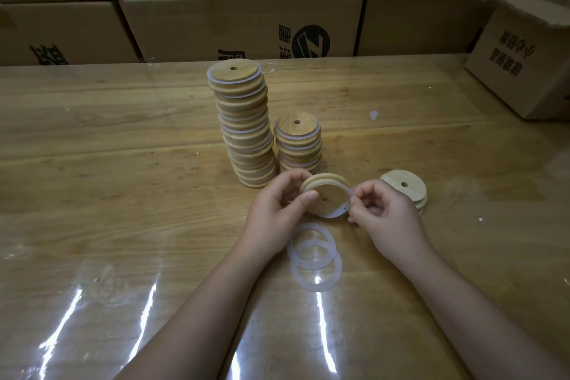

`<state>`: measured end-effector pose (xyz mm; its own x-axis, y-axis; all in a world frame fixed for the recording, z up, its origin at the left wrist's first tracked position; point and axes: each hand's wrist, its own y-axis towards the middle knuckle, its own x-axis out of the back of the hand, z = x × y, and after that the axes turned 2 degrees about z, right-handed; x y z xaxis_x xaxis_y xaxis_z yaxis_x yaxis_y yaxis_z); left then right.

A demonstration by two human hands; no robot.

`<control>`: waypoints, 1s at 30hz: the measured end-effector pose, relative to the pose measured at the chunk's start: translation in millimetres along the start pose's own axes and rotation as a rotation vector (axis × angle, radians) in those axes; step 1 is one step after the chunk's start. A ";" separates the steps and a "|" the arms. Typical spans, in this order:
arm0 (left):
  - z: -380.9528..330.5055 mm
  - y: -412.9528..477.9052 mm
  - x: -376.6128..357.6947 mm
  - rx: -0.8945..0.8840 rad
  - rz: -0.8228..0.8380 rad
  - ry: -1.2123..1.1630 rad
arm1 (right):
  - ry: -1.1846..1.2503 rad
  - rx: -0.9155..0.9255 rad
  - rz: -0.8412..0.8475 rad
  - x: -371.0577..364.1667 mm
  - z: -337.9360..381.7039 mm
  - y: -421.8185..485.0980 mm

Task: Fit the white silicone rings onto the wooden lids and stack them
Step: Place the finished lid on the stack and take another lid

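My left hand (279, 207) holds a round wooden lid (328, 196) by its left edge, tilted up off the table. My right hand (382, 213) pinches a white silicone ring (347, 191) at the lid's right rim, and the ring wraps partly around the lid. Two loose white rings (314, 256) lie overlapping on the table just below the hands. Behind the hands stands a tall, leaning stack of ringed lids (243, 126), with a shorter stack (298, 142) to its right. A small pile of bare lids (407, 190) lies to the right of my right hand.
The wooden table (108, 179) is covered with glossy clear film. Cardboard boxes (240, 25) line the back edge, and one more box (524, 62) stands on the table at the far right. A small white scrap (373, 115) lies behind the short stack.
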<state>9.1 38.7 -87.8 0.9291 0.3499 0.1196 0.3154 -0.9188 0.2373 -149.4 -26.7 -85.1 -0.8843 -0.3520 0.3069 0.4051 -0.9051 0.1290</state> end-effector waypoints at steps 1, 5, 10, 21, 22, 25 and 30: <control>0.3 0.2 0.3 0.007 0.010 -0.014 | 0.002 -0.002 0.000 0.3 -0.5 0.0; 0.4 1.0 1.2 0.040 0.034 -0.070 | 0.005 -0.004 0.024 0.6 -2.5 1.3; 2.3 1.7 4.4 0.092 0.020 -0.151 | -0.124 0.093 0.066 -0.9 -3.2 -0.4; 1.1 1.8 3.8 0.113 0.018 -0.195 | -0.173 0.161 0.097 -2.4 -6.8 1.6; 0.8 1.9 3.6 0.113 0.019 -0.190 | -0.173 0.166 0.103 -2.1 -7.1 2.0; 0.7 1.0 2.5 0.103 0.024 -0.171 | -0.165 0.195 0.115 -2.2 -6.1 1.3; 0.0 1.5 2.1 0.098 0.016 -0.186 | -0.093 0.147 0.101 -1.7 -5.1 -0.7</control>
<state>11.6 38.1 -87.3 0.9511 0.3032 -0.0597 0.3087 -0.9406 0.1413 -149.4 -26.6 -90.5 -0.8147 -0.4097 0.4105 0.5265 -0.8192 0.2272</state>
